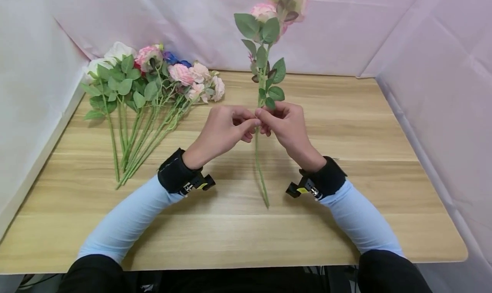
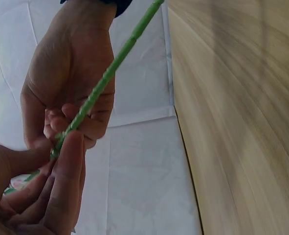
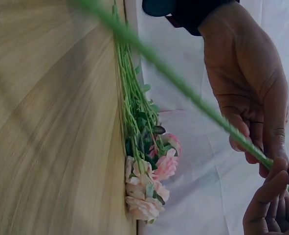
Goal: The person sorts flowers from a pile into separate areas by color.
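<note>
I hold the flower stem [image 1: 260,156] up off the wooden table [image 1: 365,126] in front of me, its long axis running from twelve o'clock, where the pink blooms [image 1: 286,0] stand highest, down to six o'clock, where the cut end hangs just above the boards between my wrists; it leans only slightly, the tip drifting toward five o'clock. My left hand [image 1: 224,128] meets it from nine o'clock, thumb and forefinger pinching the green shaft, the other fingers curled beneath; my right hand [image 1: 286,124] meets it from three o'clock, fingers likewise closed round it at nearly the same height, just under the lowest leaves [image 1: 273,92]; the two hands touch at the fingertips, neither nearer the stem than the other, since both are on it. In the left wrist view the stem crosses between my fingers [image 2: 68,161] on a diagonal; the right wrist view shows the same from the other side. The loose bunch of flowers [image 1: 153,92] lies flat at ten o'clock, well apart from both hands, stems pointing toward seven o'clock.
</note>
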